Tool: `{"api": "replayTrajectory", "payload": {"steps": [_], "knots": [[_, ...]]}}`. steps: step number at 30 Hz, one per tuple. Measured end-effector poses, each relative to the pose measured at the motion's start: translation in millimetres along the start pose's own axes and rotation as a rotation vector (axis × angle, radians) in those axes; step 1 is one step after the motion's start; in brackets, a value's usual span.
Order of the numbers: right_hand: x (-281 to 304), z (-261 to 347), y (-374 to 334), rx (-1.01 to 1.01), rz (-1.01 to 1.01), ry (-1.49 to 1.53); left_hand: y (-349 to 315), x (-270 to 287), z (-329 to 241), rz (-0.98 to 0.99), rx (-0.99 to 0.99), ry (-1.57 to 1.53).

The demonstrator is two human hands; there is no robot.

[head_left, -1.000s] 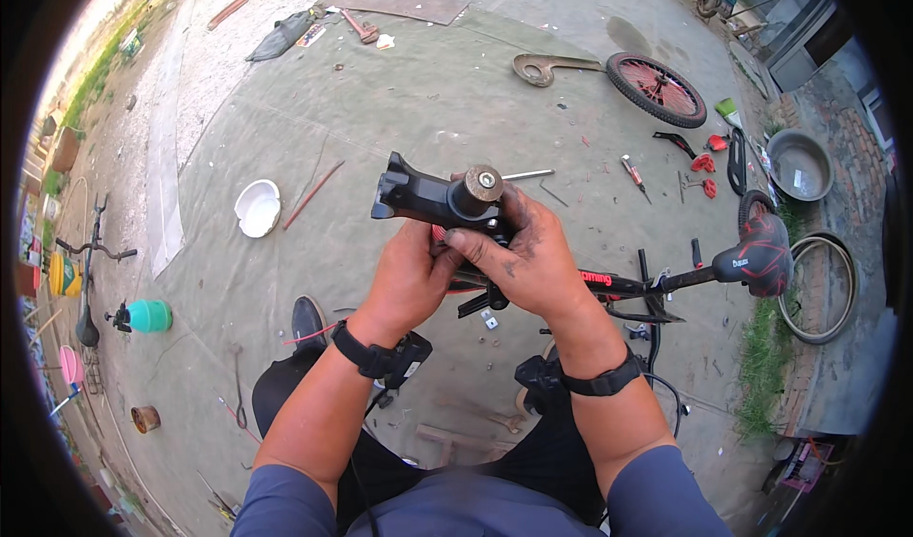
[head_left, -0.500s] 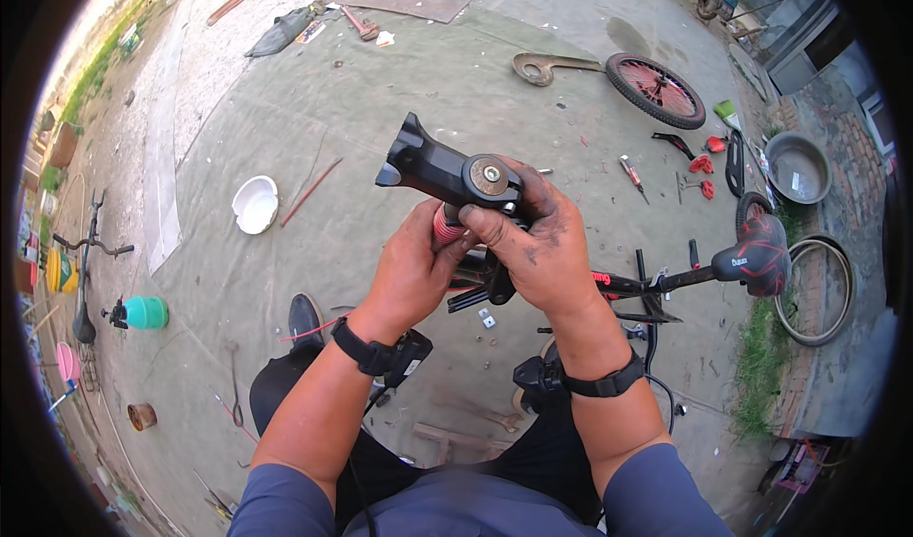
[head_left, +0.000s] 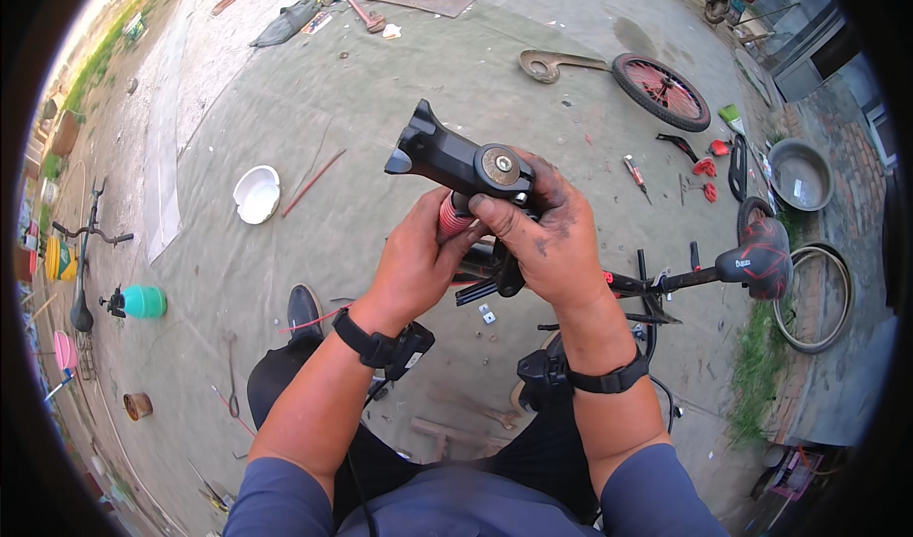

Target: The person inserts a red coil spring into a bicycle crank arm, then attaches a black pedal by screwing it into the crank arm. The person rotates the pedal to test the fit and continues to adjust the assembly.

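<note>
A black bicycle stem with a round, rusty-edged top cap and a bolt is in front of me, its open clamp pointing up-left. My right hand, smudged with grease, grips the stem's near end, thumb on the side below the cap. Just under the stem is a red ribbed sleeve; my left hand closes around it, fingertips close to the right thumb. Below and to the right lies the black bicycle frame, with its saddle at the right. Both hands partly hide the frame's front.
A pink-rimmed wheel and a large wrench-like tool lie beyond my hands. At left are a white bowl and a teal sprayer. A metal basin and a tyre sit at the right edge. Loose parts dot the ground.
The stem and both hands sit slightly further right in view, with hardly any change of grip. The surroundings have shifted a little as my view moved.
</note>
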State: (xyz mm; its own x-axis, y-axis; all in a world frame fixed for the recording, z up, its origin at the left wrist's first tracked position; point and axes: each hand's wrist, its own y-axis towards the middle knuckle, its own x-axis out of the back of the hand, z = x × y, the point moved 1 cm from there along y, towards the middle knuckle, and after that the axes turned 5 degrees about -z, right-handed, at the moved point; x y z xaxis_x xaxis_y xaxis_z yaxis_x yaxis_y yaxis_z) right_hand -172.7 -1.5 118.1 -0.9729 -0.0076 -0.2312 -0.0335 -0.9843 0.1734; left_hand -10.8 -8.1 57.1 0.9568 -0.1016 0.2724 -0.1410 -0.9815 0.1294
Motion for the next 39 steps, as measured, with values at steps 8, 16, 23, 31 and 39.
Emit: {"api": "replayTrajectory", "payload": {"steps": [8,16,23,31,39], "knots": [[2.1,2.1,0.6,-0.012,0.032,0.024,2.4,4.4,7.5,0.036,-0.037,0.062],[0.9,6.6,1.4,0.015,0.037,-0.029,18.2,40.0,-18.0,-0.008,-0.088,-0.644],[-0.6,12.3,1.1,-0.002,0.043,-0.030,33.6,46.6,-87.7,-0.301,-0.434,-0.045],[-1.8,8.5,3.0,-0.090,0.041,0.047,94.3,32.9,-176.7,0.341,-0.781,0.899],[-0.3,-1.9,4.8,-0.089,0.056,0.047,95.9,18.2,-164.1,0.434,-0.742,1.157]]}}
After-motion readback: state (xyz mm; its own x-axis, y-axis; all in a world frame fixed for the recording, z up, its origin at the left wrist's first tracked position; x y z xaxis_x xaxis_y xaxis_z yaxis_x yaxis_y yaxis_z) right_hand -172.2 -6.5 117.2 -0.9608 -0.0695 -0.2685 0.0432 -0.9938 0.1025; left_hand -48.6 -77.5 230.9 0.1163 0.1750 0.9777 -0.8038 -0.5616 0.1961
